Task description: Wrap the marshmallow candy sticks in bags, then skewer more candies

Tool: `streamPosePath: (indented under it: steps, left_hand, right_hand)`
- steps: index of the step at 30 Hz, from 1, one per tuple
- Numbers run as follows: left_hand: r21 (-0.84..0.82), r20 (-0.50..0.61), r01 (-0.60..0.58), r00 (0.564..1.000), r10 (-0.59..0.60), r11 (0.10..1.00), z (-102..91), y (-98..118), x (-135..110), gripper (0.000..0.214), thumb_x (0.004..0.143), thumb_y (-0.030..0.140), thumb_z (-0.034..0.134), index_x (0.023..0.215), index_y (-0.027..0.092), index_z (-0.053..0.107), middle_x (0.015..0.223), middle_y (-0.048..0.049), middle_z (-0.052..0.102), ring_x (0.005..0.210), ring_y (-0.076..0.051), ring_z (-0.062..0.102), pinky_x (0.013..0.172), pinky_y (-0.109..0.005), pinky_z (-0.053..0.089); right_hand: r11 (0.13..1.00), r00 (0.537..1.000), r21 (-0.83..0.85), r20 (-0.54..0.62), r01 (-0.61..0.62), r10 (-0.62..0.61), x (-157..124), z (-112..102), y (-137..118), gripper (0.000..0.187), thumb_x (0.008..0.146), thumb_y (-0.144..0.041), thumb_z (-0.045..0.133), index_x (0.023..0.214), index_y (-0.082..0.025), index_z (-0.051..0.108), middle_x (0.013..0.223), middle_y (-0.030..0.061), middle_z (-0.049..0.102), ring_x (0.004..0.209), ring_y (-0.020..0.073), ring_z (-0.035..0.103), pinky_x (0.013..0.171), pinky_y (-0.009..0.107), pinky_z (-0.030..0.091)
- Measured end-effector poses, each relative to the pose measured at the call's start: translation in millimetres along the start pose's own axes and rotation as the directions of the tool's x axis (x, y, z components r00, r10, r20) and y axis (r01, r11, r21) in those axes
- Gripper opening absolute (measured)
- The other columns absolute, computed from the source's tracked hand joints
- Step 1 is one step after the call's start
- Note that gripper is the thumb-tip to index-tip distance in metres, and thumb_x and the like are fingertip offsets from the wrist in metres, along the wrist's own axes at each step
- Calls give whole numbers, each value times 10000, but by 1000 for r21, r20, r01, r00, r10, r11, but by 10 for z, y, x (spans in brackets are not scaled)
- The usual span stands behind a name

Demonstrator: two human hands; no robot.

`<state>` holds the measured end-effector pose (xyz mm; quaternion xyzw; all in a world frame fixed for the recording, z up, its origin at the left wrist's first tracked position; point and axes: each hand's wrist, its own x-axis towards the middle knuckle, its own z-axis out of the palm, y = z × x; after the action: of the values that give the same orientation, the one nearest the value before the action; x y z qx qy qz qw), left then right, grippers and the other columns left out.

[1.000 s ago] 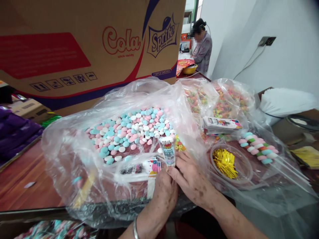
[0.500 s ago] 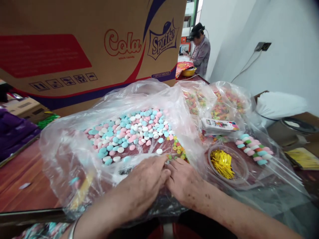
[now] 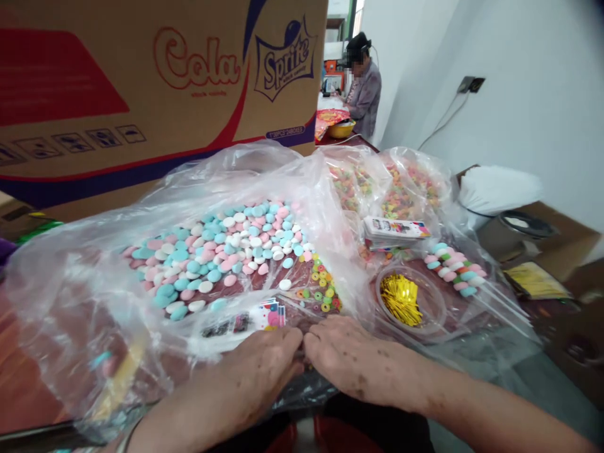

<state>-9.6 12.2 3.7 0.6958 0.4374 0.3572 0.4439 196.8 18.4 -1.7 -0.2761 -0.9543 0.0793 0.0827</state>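
Note:
My left hand [image 3: 267,358] and my right hand [image 3: 346,355] meet at the near edge of the table, their fingers curled under and their backs toward me. Whatever the fingers hold is hidden beneath them. Just beyond my left hand lies a stack of printed cards [image 3: 271,314], partly under clear plastic. Small ring candies [image 3: 325,283], yellow, green and orange, are scattered beyond my right hand. Past the cards spreads a pile of pink, blue and white candies [image 3: 212,251] on a clear plastic bag [image 3: 70,270].
A round clear tub [image 3: 438,308] holds gold twist ties [image 3: 401,299]. Right of it lie candy skewers [image 3: 455,270] with white sticks. Another card stack [image 3: 394,231] rests before bagged ring candies [image 3: 415,182]. A large carton [image 3: 198,126] stands behind; a person [image 3: 363,88] works beyond.
My view has turned right, so things sit further left. Both hands have drawn back slightly toward me, uncovering the printed cards and more of the ring candies.

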Motion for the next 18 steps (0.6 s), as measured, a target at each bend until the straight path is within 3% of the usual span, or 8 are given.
streamPosePath:
  steps: [2,3,7,10,11,13,16,18]
  left_hand:
    - [380,250,-192,963,99,905,51,-8,-30,268,796,56,564,898,265,698,828,-38,709,711,-195,645,694,-254,503]
    - [485,306,-297,939,159,823,61,0,-35,338,810,42,515,997,268,681,903,-53,710,772,-205,650,734,-267,504]
    - [587,353,-603,792,499,541,70,8,-17,491,836,42,467,1282,226,556,1076,-101,702,947,-236,648,857,-307,499]
    - [603,265,-626,742,616,494,106,-40,14,446,862,45,488,1275,193,568,958,-84,729,834,-188,670,781,-253,524]
    - [603,209,-596,759,617,530,116,-45,27,398,870,69,510,1239,194,596,925,-74,736,787,-176,675,736,-236,531]
    - [577,61,-457,850,523,677,118,-16,57,270,869,154,571,1112,215,672,892,-53,751,740,-173,688,673,-218,539]
    - [352,-121,-51,988,99,935,93,101,110,136,832,313,636,808,226,738,681,-12,723,598,-170,660,549,-209,519]
    - [67,-129,223,968,-213,972,94,170,140,246,821,382,634,672,200,705,544,-6,644,499,-149,595,456,-200,462]
  right_hand:
    - [998,996,64,91,-13,7,9,-70,66,92,802,-80,563,769,-147,616,697,25,646,568,163,536,507,274,371]
    - [990,995,133,102,-36,22,10,-116,92,108,828,-108,566,742,-155,612,666,5,633,543,141,520,486,254,346]
    - [841,977,500,70,-207,200,-43,-306,106,248,923,-164,506,684,-177,568,583,-72,529,528,70,482,483,170,320]
    - [772,964,595,20,-226,267,-189,-414,144,273,965,-237,453,736,-172,586,644,-55,551,595,76,513,543,164,370]
    - [762,954,605,-13,-230,299,-266,-444,197,284,986,-257,410,798,-168,605,711,-34,589,650,85,543,587,171,399]
    - [761,911,577,-67,-298,407,-463,-487,372,316,1011,-249,326,937,-159,619,872,17,643,787,110,590,701,198,444]
    - [832,825,161,-128,-531,551,-797,-467,713,243,963,-180,405,905,-156,639,944,70,656,917,180,586,829,290,433]
    - [787,796,-128,-45,-604,603,-971,-378,897,218,921,-119,451,843,-159,650,880,77,655,882,193,590,777,289,434]
